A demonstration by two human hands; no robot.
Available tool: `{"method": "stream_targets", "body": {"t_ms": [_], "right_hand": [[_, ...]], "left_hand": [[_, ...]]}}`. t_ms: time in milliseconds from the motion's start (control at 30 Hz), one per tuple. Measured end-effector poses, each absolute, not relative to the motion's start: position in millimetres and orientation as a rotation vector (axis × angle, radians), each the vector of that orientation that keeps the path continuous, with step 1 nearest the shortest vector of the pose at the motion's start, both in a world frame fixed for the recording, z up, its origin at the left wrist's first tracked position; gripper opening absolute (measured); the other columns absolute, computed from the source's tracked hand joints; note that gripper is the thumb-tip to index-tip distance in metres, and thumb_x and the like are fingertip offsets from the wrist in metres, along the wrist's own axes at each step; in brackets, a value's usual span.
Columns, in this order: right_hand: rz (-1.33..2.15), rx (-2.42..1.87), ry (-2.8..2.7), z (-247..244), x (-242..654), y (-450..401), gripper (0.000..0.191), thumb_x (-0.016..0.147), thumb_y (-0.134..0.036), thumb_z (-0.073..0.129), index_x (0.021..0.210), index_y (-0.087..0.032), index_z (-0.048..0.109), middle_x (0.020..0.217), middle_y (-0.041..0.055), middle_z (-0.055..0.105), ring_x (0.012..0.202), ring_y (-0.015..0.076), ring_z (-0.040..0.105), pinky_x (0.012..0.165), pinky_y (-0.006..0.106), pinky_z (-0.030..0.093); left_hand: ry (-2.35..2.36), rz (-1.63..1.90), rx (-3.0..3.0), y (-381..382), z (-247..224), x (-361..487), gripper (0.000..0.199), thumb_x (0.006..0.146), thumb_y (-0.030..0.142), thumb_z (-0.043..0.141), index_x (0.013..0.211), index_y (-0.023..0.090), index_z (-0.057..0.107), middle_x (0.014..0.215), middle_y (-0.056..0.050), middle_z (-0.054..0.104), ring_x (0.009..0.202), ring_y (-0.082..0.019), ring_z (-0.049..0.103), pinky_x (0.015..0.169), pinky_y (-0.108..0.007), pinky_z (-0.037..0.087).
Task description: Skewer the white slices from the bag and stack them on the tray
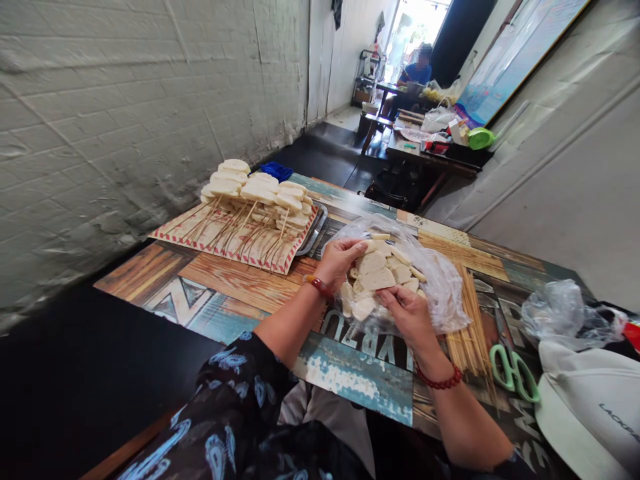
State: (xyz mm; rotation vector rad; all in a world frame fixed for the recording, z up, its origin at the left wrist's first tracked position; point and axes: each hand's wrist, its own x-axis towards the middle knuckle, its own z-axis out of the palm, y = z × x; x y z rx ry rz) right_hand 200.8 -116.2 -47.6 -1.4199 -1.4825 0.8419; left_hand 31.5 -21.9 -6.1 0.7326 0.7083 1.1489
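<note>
Over an opened clear plastic bag (445,283), both of my hands hold pale slices that look like sliced steamed bun (374,270). My left hand (341,263) pinches the upper left edge, thumb on top. At the lower right edge, the thumb and fingers of my right hand (411,315) are closed on a slice. Whether both grip the same slice, I cannot tell. More loose slices (364,308) lie in the bag beneath. To the left, a pile of similar slices on skewers (265,190) rests on printed paper (210,243), the sticks pointing toward me.
Bamboo skewers (470,323) lie right of the bag, beside green-handled scissors (513,373). A white cap (575,407) and a crumpled plastic bag (565,313) sit at the right. A metal tray (319,227) shows under the paper. Farther off, a person (419,72) sits at another table.
</note>
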Motion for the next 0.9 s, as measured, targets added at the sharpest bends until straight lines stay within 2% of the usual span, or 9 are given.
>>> {"method": "stream_targets", "body": {"t_ms": [400,633,800,900], "right_hand": [[0.925,-1.456,-1.369,-49,200,-115,0.037,0.083,-0.051,0.068,0.078,-0.015,0.073,0.062,0.0000,0.060,0.054,0.0105,0.045,0.050,0.023,0.032],[0.978,-1.440,-1.318,-50,201,-114,0.036,0.081,-0.051,0.070,0.078,-0.015,0.073,0.061,-0.0003,0.059,0.053,0.0104,0.046,0.049,0.023,0.033],[1.056,-1.424,-1.228,-47,201,-113,0.037,0.075,-0.052,0.075,0.078,-0.016,0.073,0.060,-0.0010,0.059,0.050,0.0088,0.042,0.047,0.022,0.029],[1.166,-1.412,-1.208,-40,201,-113,0.040,0.074,-0.055,0.075,0.081,-0.015,0.073,0.061,-0.0007,0.060,0.049,0.0085,0.042,0.045,0.022,0.029]], "left_hand": [[0.708,1.133,0.792,-22,-9,33,0.043,0.051,0.042,0.091,0.078,0.011,0.076,0.067,-0.003,0.068,0.059,-0.011,0.057,0.053,-0.021,0.042],[0.696,1.112,0.792,-23,-9,33,0.047,0.051,0.043,0.090,0.081,0.010,0.076,0.066,-0.002,0.067,0.057,-0.010,0.056,0.054,-0.021,0.041],[0.694,1.124,0.726,-22,-6,32,0.042,0.054,0.036,0.091,0.082,0.010,0.074,0.073,-0.004,0.070,0.061,-0.012,0.060,0.057,-0.022,0.045],[0.717,1.191,0.626,-17,-5,29,0.043,0.057,0.025,0.090,0.092,0.011,0.070,0.075,-0.003,0.071,0.063,-0.012,0.063,0.060,-0.023,0.048]]}}
